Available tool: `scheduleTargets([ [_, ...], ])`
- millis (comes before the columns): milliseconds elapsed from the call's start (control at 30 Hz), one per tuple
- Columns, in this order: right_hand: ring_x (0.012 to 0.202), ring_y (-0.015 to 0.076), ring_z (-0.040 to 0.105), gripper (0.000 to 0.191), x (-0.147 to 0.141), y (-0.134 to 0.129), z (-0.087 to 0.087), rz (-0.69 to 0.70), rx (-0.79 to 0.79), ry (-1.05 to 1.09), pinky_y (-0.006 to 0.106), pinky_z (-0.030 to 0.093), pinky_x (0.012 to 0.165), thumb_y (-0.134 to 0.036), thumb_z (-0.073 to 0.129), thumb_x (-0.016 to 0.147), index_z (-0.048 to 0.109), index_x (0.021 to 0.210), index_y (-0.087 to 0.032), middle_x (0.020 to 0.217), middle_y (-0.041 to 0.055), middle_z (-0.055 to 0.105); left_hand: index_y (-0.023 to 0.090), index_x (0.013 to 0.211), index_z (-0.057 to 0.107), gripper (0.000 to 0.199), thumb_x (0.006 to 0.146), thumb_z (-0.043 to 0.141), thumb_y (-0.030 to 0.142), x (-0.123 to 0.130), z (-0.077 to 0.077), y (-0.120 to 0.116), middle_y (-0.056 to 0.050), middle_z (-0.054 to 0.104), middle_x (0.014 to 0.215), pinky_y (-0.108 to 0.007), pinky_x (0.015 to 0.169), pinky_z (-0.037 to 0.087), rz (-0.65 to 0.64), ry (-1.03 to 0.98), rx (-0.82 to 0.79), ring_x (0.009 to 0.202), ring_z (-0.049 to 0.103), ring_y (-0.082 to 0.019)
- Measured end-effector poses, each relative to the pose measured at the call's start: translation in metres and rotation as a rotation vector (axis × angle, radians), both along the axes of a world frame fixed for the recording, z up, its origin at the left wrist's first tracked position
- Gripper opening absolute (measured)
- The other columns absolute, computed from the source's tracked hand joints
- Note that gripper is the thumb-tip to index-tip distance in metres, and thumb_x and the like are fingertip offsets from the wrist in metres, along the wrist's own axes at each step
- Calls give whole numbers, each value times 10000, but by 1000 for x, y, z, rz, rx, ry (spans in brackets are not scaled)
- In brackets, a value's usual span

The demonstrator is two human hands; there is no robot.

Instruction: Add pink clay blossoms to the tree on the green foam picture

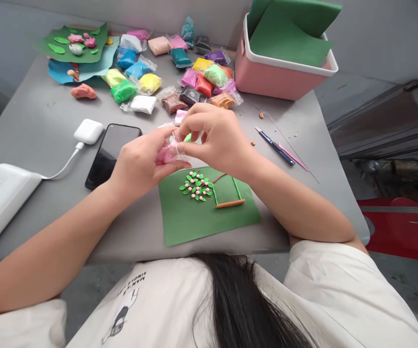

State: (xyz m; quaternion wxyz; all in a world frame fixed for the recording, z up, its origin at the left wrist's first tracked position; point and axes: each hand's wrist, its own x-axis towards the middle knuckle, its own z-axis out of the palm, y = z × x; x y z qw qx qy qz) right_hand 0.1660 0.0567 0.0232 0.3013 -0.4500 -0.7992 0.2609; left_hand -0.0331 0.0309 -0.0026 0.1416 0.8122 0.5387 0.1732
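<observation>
A clear packet of pink modelling clay is held up over the table between both hands. My left hand is wrapped round the packet from the left. With thumb and fingertips, my right hand pinches the packet's clear plastic. Just below them lies a green sheet. It bears a clay bush of green leaves and pink dots and a swing shape with green ropes and a brown seat. The sheet's upper part is partly hidden by my hands.
Several clay packets spread along the back. A pink basket with green sheets stands back right; thin tools lie below it. A phone, white case and power bank are left. Finished clay pictures lie back left.
</observation>
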Motion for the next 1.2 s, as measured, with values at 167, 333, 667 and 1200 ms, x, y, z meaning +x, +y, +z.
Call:
scheduleTargets([
  [167,840,175,661,120,-1,0,-1,-33,-46,51,340,576,782,-159,837,822,764,777,-242,1008,29,734,285,1463,622,661,943,665,691,-3,-9,2,-79,805,1213,-358,957,570,-3,-71,72,1070,761,-282],
  [333,997,192,683,115,2,0,-12,61,110,37,360,566,918,-165,783,885,855,961,-214,1096,58,745,224,1407,681,707,875,765,683,-6,-29,8,-87,811,1184,-329,935,568,-25,-245,210,1019,770,-277],
  [667,948,203,664,205,4,0,0,62,149,-138,367,553,866,-146,606,988,788,911,-201,1081,86,715,226,1423,696,682,899,748,659,-4,-29,6,-88,808,1165,-317,886,535,-26,-251,208,978,756,-271],
  [1200,798,183,620,101,16,12,-3,83,141,-125,343,469,687,-252,759,926,806,837,-237,890,52,725,207,1426,654,628,956,644,624,3,-21,0,-82,757,949,-313,708,448,8,-40,69,860,716,-283],
])
